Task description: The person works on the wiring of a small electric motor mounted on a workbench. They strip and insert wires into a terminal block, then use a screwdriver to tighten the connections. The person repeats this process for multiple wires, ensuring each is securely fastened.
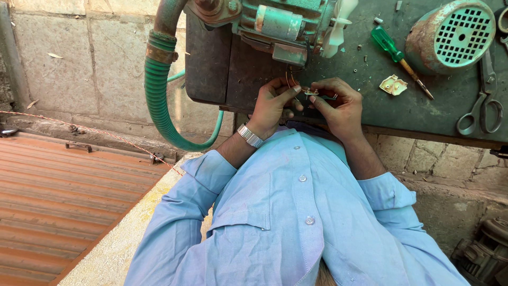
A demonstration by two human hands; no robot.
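Left hand (272, 103): upper centre of frame, fingers curled, thumb and forefinger pinched on thin orange wires (289, 79) at the table edge; metal wristwatch (250, 135) on the wrist.
Right hand (338, 103): just right of the left hand, fingertips pressed together on a small metal part (313, 93); the part sits between both hands, touching each.
Wires: run up from the pinch toward the green motor (280, 24) at top centre; far ends hidden under the motor body.
Table (370, 100): dark, worn top across upper right of frame.
Screwdriver (397, 55): green handle, lying diagonally, upper right of the hands.
White plastic piece (393, 85): just below the screwdriver shaft, near the right hand.
Fan cover (455, 34): round, green grille, top right.
Scissors (484, 103): far right edge, handles toward the bottom.
Hose (159, 100): ribbed green, curving down left of the table.
Shirt (296, 212): light blue, fills lower centre.
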